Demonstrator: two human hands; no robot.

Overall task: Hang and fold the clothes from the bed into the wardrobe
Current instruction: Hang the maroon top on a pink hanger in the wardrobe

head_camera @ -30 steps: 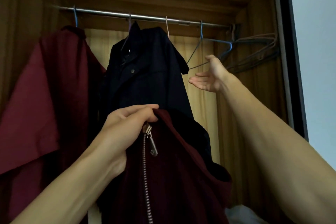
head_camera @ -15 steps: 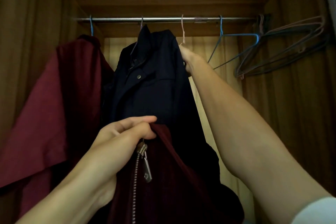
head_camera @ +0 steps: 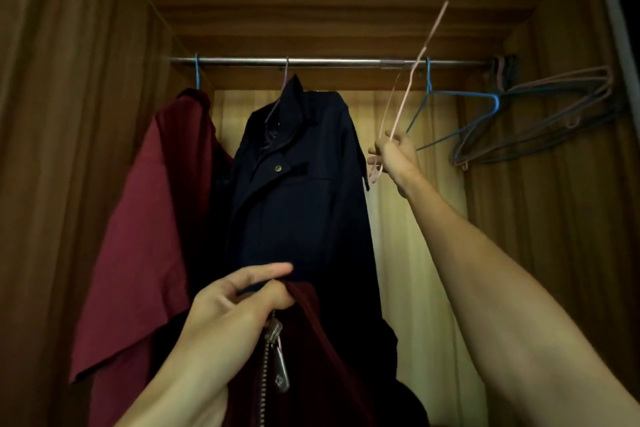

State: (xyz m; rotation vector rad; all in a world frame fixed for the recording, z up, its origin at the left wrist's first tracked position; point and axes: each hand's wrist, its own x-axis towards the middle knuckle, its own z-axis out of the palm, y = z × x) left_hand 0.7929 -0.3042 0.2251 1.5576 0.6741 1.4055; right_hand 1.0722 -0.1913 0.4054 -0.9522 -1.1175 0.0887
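Your right hand [head_camera: 393,158] pinches the thin pink wire hanger [head_camera: 414,74], tilted up before the steel rail [head_camera: 329,61]. Your left hand [head_camera: 235,305] grips the dark maroon zip-front jacket [head_camera: 311,357] by its collar, held high, likely so the hanger slips in easily.

Home bedroom wardrobe [head_camera: 86,114]: rail [head_camera: 329,62], hung clothes [head_camera: 304,184], spare hangers [head_camera: 540,121].

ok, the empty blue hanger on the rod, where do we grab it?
Likely the neck of the blue hanger, under its hook, coming from below and in front. The hook sits over the rod, so it must lift off; the neck is bare wire, apart from the navy jacket on its left and the hanger bundle on its right.
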